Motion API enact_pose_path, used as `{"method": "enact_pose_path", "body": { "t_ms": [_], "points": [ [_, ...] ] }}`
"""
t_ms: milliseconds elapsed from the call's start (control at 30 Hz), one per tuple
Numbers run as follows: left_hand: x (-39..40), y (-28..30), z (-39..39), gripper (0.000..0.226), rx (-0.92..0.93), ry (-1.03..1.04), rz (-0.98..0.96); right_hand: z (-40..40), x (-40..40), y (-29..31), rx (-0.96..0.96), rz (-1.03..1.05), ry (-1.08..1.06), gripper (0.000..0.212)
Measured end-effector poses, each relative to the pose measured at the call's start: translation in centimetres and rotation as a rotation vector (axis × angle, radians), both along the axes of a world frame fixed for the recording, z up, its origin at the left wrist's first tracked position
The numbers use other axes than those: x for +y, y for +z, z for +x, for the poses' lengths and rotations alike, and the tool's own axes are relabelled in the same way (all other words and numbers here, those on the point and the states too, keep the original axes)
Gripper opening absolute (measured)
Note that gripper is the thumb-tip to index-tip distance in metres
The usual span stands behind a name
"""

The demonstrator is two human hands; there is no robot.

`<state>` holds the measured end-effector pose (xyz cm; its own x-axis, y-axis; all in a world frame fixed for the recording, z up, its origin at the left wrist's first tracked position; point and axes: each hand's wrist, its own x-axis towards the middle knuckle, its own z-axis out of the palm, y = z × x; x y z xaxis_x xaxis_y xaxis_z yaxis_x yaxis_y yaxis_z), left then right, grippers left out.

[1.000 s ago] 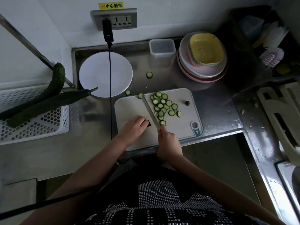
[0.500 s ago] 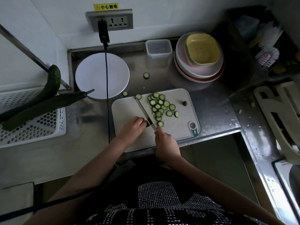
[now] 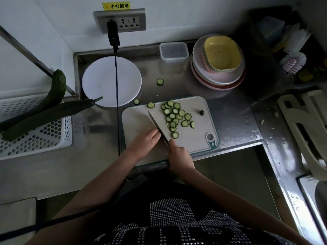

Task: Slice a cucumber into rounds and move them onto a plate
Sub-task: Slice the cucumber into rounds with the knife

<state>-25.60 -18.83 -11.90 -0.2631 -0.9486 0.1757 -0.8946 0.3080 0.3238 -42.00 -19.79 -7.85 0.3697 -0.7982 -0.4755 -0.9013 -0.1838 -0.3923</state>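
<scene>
We held the knife in our right hand, fingers wrapped round its handle, the blade running diagonally across the cutting board at the worktop's front edge. Our left hand lay curled just beside the blade; whether it pinned a last cucumber stub beneath its fingers we could not tell. The cut rounds lay heaped on the board's far half, and three had strayed: one at the board's far edge, two onto the bare worktop. The white plate stood empty at the worktop's far left corner.

Our judgement: the left fingertips sat so near the edge that a slip would nick them. Round slices roll, so more could scatter during transfer, and the hanging cable crossing the plate could snag a passing hand.
</scene>
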Motion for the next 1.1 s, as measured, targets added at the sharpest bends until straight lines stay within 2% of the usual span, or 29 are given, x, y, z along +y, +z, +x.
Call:
{"method": "enact_pose_path", "body": {
  "t_ms": [100,200,267,367,500,767,1100],
  "points": [
    [0.0,0.0,0.0,0.034,-0.018,0.014,-0.017,0.0,-0.1,-0.3,0.025,0.024,0.002,0.011],
    [-0.1,0.0,0.0,0.018,-0.019,-0.001,-0.050,-0.1,-0.2,-0.4,0.028,0.033,0.004,0.008],
    [0.0,0.1,0.0,0.018,-0.019,0.004,-0.050,-0.2,-0.3,-0.4,0.014,0.032,-0.002,0.006],
    [0.2,0.1,-0.1,0.037,0.009,0.056,-0.006,-0.6,-0.6,0.0,-0.035,-0.011,-0.037,0.013],
    [0.3,-0.3,-0.2,0.033,0.027,0.061,-0.010,-0.6,-0.5,0.9,-0.113,-0.054,-0.088,0.013],
    [0.1,0.3,0.1,0.041,-0.012,0.067,0.075,-0.2,-0.1,0.4,-0.036,-0.065,0.038,0.016],
    [0.1,0.8,0.0,0.047,-0.060,0.039,0.092,-0.1,-0.1,-0.2,0.053,-0.033,0.076,0.012]
  ]
}}
